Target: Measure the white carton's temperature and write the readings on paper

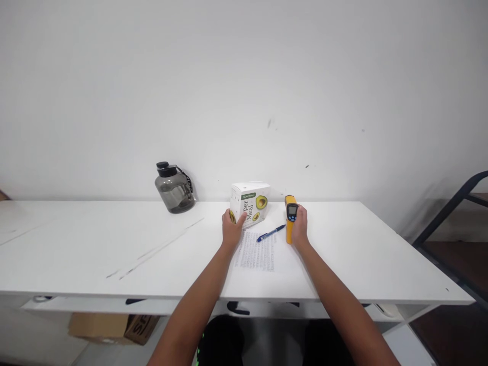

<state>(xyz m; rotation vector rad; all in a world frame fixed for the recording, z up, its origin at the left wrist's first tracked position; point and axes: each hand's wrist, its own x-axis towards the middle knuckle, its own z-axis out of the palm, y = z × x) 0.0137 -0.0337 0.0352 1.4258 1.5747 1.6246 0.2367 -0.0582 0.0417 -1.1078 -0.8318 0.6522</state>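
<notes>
My left hand (232, 230) grips the lower left side of a white box (249, 202) printed with avocados and the word "Meal". The box stands on the table, close to the wall. In my right hand (300, 226) is a yellow and black infrared thermometer (290, 216), its small screen and blue buttons facing me. Between my hands a blue pen (270, 233) lies on a sheet of paper (254, 256) covered in handwriting. The fingers behind the box and the thermometer are partly hidden.
A grey see-through jug (175, 190) with a black lid stands on the white table (95, 244) at left, near the wall. Beneath the table sits a cardboard box (101, 326). A dark metal frame (450, 211) rises past the table's right end.
</notes>
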